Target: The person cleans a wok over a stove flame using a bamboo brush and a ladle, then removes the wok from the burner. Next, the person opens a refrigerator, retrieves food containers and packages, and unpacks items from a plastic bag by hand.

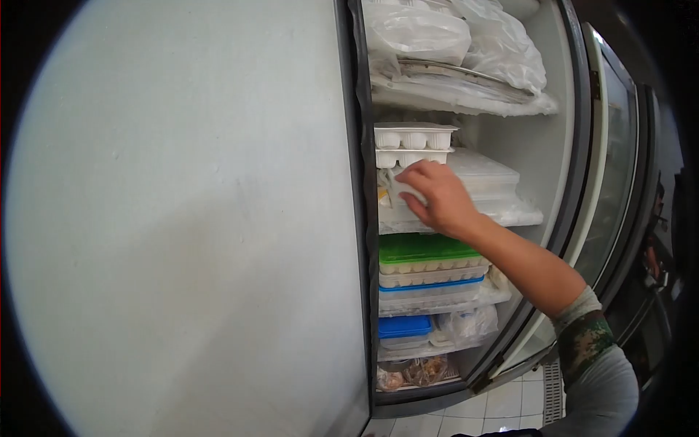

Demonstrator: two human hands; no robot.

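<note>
My right hand reaches into an open upright freezer at its middle shelf. The fingers are curved, with a gap between thumb and forefinger, and I see nothing held. Just beyond the fingertips is a whitish plastic bag with a bit of yellow; whether the fingers touch it is unclear. Above the hand are two stacked white trays with rounded cups. Behind the wrist lie flat, clear-lidded containers, partly covered by the arm. My left hand is out of view.
A large pale door panel fills the left side. Lower shelves hold a green-lidded box, a blue-lidded box and bagged food. Plastic bags sit on the frosted top shelf. At the right is a glass door.
</note>
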